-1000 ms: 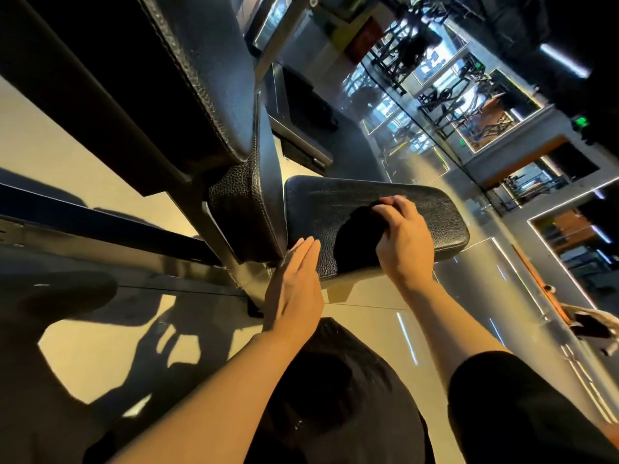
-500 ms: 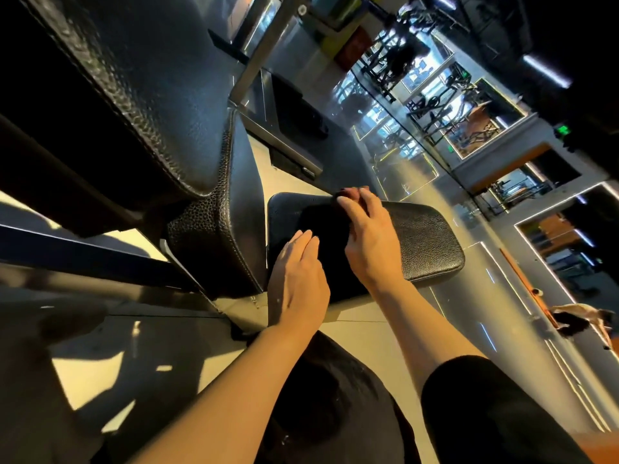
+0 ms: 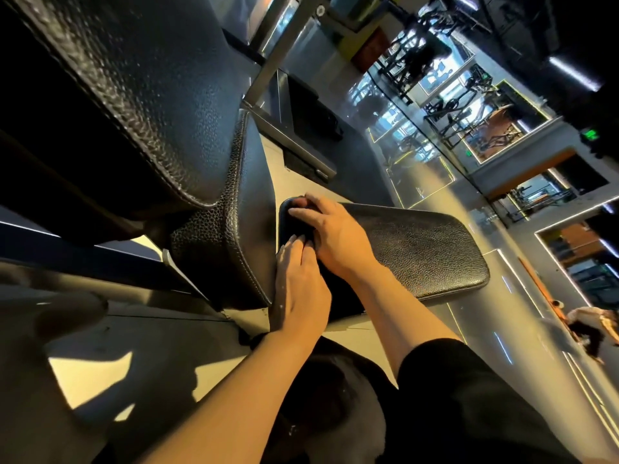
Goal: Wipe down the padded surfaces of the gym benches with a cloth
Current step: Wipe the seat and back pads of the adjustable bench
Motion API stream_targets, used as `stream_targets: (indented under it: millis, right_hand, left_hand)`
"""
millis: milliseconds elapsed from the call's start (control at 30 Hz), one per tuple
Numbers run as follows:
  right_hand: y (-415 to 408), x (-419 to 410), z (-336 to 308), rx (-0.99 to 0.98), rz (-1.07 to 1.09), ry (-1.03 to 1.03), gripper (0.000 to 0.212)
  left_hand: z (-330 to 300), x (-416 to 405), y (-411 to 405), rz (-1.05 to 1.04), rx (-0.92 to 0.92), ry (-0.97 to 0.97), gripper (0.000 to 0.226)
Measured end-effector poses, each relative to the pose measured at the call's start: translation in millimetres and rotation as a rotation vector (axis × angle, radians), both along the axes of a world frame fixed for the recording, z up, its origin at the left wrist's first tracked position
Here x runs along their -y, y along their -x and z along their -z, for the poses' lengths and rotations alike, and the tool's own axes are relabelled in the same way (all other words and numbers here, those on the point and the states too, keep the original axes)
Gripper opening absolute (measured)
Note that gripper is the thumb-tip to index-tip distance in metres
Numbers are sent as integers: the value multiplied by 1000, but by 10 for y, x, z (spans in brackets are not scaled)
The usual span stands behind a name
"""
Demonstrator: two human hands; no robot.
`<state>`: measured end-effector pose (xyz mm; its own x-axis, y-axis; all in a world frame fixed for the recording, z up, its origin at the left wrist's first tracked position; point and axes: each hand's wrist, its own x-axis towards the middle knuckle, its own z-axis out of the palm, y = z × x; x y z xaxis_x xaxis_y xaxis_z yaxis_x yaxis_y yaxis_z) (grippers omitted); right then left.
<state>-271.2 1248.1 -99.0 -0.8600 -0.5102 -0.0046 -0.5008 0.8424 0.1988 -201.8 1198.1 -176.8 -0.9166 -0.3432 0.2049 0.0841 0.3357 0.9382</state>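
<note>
Lying flat under the right hand, the dark, limp cloth sits at the near-left end of the small black pebbled-leather seat pad, just past centre of the view toward 3 o'clock; it is nearly the same colour as the pad, so its edges are hard to trace. It looks light and soft, likely to bunch or slide on the grained vinyl unless pressed down with a flat palm, and it seems best held by spreading the fingers over its middle. The right hand does that, fingers spread and pressing down, their tips reaching the pad's rounded corner. The left hand rests just beside it at 6 o'clock, fingers together and flat along the pad's left edge, pinching nothing and apparently bracing. The pad looks firm and fixed. At 9 o'clock a tilted black textured cushion stands next to the pad, and toward 11 o'clock the large black padded backrest looms overhead; I judge these unwiped. At 3 o'clock, well apart, a person crouches on the glossy grey floor
</note>
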Motion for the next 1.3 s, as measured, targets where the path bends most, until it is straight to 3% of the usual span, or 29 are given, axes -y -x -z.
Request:
stream_targets:
  millis: [267, 467, 633, 800, 933, 1100, 1233, 1300]
  right_hand:
    - [-79, -132, -100, -111, 139, 0, 48]
    - [-197, -589, -469, -278, 350, -26, 52]
    - [-321, -1109, -764, -442, 467, 38, 55]
    - [-459, -1376, -782, -574, 579, 148, 56]
    - [-648, -1120, -521, -625, 489, 277, 49]
    - [-1157, -421, 73, -477, 229, 223, 30]
    - [-1388, -199, 290, -245, 65, 160, 37]
    - [-1358, -309, 192, -286, 109, 156, 40]
  left_hand:
    - [-87, -26, -35, 32, -41, 133, 37]
    - [-250, -206, -102, 139, -170, 194, 41]
    - [-241, -373, -151, 159, -323, 180, 38]
    - [-219, -342, -367, 226, -329, 211, 44]
    - [-143, -270, -535, 221, -292, 210, 49]
    - [52, -53, -796, 187, -197, 170, 53]
    - [170, 170, -987, 193, -25, 95, 66]
    - [177, 239, -1050, 217, 42, -20, 65]
